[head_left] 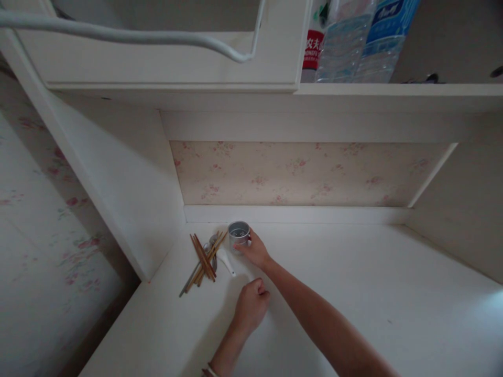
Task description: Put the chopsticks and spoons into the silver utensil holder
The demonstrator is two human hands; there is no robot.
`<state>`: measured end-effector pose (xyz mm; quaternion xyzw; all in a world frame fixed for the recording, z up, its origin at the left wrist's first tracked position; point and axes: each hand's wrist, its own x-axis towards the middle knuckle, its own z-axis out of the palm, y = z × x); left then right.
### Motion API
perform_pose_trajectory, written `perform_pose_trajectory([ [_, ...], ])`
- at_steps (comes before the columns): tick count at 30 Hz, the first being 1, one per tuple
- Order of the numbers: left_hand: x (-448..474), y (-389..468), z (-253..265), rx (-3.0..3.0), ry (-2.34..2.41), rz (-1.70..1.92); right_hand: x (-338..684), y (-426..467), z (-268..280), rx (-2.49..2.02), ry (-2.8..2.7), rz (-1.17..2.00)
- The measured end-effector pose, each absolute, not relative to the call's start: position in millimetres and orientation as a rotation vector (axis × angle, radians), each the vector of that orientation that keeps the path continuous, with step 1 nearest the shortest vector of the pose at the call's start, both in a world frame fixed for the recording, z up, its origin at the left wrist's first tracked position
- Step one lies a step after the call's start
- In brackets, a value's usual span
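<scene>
A silver metal cup [238, 233] with small holes in its bottom stands at the back of the white desk, its open top facing up. My right hand [253, 248] is wrapped round its right side, thumb at the front. Closer to me, my left hand [252, 302] is curled into a fist above the desk, and nothing shows in it. Left of the cup lies a loose pile of wooden chopsticks [203, 257] crossing one another. Metal spoons [213, 240] are partly hidden among them. A white spoon [226, 262] lies at the pile's right edge.
The white desktop [353, 283] stretches to the right, with a side panel [133, 178] on the left. Overhead is a shelf [393, 90] holding plastic bottles [346, 42]. A white metal rail [129, 35] crosses the upper left. Floral wallpaper [294, 173] covers the back.
</scene>
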<state>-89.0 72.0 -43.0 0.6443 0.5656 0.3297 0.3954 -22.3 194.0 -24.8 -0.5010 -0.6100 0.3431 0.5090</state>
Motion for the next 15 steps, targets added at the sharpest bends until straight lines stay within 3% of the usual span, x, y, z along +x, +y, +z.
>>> perform_pose_trajectory([
  [7, -90.8, 76.2, -43.6, 1.617, 1.381, 0.838, 19.0, 134.6, -32.2, -1.38, -1.316, 0.903],
  [12, -92.6, 73.8, -42.9, 1.696, 1.383, 0.805, 60.4, 54.4, -39.0, -1.287, -1.205, 1.303],
  [15, -93.2, 70.8, -45.8, 1.786, 1.412, 0.766, 74.3, 19.0, -41.7, -1.285, -1.248, 1.364],
])
